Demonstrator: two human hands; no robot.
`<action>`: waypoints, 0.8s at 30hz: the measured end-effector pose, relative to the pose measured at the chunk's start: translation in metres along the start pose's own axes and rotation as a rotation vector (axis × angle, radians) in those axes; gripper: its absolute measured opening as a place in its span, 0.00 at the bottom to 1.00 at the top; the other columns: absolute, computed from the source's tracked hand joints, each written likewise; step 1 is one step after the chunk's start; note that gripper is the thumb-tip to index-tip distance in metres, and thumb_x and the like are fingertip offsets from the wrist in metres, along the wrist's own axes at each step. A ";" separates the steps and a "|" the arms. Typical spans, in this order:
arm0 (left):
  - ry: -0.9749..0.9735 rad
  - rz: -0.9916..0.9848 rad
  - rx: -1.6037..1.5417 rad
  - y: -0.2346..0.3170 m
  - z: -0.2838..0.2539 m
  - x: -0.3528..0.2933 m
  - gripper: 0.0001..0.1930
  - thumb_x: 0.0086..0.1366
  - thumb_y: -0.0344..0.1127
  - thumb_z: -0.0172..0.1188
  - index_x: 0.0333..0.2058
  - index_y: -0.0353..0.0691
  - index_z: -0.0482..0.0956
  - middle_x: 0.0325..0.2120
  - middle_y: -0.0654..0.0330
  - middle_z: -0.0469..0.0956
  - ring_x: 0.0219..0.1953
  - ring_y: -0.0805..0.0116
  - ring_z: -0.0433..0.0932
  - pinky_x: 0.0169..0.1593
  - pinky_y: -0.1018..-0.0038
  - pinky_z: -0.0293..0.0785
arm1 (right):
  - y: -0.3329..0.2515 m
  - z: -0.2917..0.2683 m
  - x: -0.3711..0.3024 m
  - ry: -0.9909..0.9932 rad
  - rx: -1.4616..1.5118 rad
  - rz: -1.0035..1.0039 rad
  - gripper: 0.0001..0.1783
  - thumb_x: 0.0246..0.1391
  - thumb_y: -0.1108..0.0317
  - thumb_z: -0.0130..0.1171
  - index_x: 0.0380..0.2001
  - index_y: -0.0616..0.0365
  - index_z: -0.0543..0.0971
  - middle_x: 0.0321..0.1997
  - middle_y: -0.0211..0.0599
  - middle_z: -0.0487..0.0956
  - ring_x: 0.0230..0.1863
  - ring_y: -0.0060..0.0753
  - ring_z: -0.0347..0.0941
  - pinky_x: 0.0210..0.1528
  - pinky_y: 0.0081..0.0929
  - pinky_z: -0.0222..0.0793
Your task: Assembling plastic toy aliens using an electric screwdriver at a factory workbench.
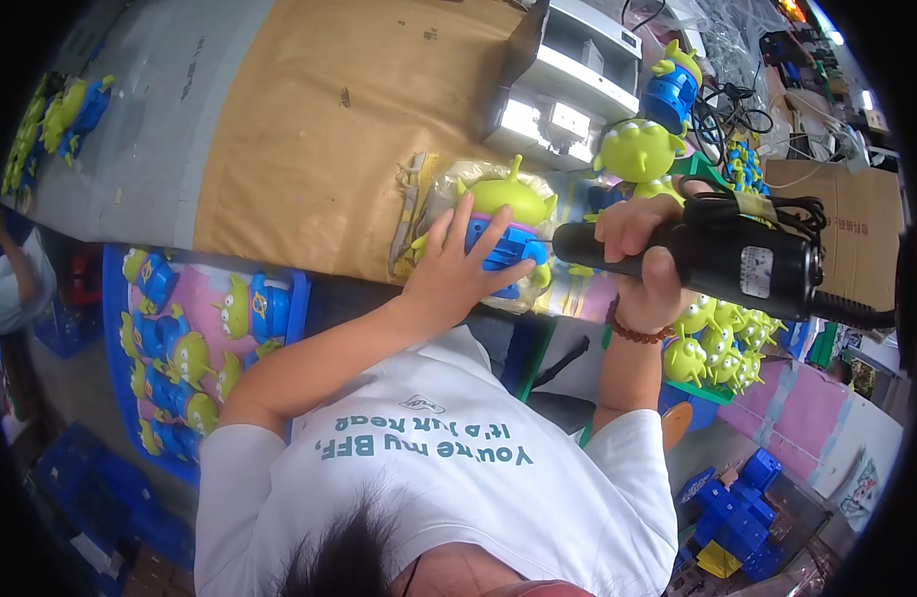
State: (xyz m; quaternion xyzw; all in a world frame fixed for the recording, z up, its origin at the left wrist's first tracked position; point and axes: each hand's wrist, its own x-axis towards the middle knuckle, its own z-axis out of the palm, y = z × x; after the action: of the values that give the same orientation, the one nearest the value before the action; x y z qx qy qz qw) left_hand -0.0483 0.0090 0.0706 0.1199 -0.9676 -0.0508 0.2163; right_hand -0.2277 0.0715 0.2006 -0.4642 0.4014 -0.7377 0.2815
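Observation:
A green and blue toy alien figure (506, 202) lies on clear plastic wrap at the near edge of the workbench, its blue back facing up. My left hand (454, 263) spreads its fingers over the blue body and holds it down. In my right hand (641, 239) is a black electric screwdriver (717, 264), held level with the fingers wrapped round it. Its thin bit points left and reaches the figure's blue back; whether the tip sits in a screw hole is too small to tell.
Brown paper (339, 109) covers the bench. White power units (578, 70) stand beyond the figure. More alien figures (637, 149) stand to the right, near tangled cables (742, 114). A blue crate (299, 298) of figures is at left; a green tray (712, 391) of green heads is at right.

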 end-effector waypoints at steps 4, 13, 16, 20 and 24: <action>0.029 -0.023 -0.076 0.000 0.003 -0.001 0.26 0.58 0.38 0.57 0.55 0.72 0.69 0.63 0.49 0.58 0.61 0.34 0.58 0.56 0.49 0.60 | 0.026 -0.013 -0.020 -0.111 -0.277 -0.006 0.28 0.48 0.70 0.63 0.51 0.58 0.63 0.25 0.33 0.71 0.23 0.30 0.68 0.31 0.32 0.67; 0.014 -0.056 -0.153 0.003 0.008 -0.004 0.24 0.57 0.38 0.57 0.53 0.67 0.72 0.64 0.52 0.56 0.62 0.32 0.56 0.58 0.51 0.57 | 0.023 -0.010 -0.011 -0.335 -0.287 0.067 0.13 0.40 0.75 0.63 0.23 0.56 0.67 0.18 0.30 0.72 0.19 0.30 0.70 0.25 0.28 0.68; -0.006 -0.054 -0.154 0.004 0.004 -0.002 0.24 0.56 0.37 0.57 0.53 0.67 0.72 0.64 0.52 0.56 0.62 0.32 0.56 0.58 0.51 0.57 | 0.018 -0.012 -0.013 -0.340 -0.468 0.128 0.12 0.38 0.77 0.61 0.19 0.56 0.67 0.18 0.31 0.72 0.19 0.31 0.70 0.26 0.27 0.68; 0.003 -0.041 -0.120 0.004 0.004 0.000 0.25 0.56 0.35 0.57 0.53 0.66 0.72 0.64 0.52 0.56 0.62 0.33 0.56 0.58 0.49 0.56 | 0.020 -0.009 -0.013 -0.338 -0.423 0.097 0.12 0.40 0.78 0.62 0.23 0.57 0.68 0.20 0.32 0.71 0.22 0.31 0.70 0.30 0.27 0.68; 0.009 -0.044 -0.065 0.002 -0.003 -0.002 0.27 0.55 0.38 0.61 0.55 0.66 0.71 0.64 0.52 0.56 0.63 0.38 0.56 0.58 0.48 0.56 | 0.010 0.000 -0.017 -0.180 -0.191 0.174 0.16 0.43 0.78 0.62 0.34 0.57 0.67 0.23 0.33 0.72 0.23 0.33 0.70 0.32 0.34 0.69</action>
State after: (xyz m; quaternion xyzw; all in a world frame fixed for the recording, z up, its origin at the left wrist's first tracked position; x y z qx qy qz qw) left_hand -0.0456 0.0115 0.0728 0.1343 -0.9616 -0.0864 0.2231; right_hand -0.2202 0.0796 0.1849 -0.5166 0.4814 -0.6244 0.3339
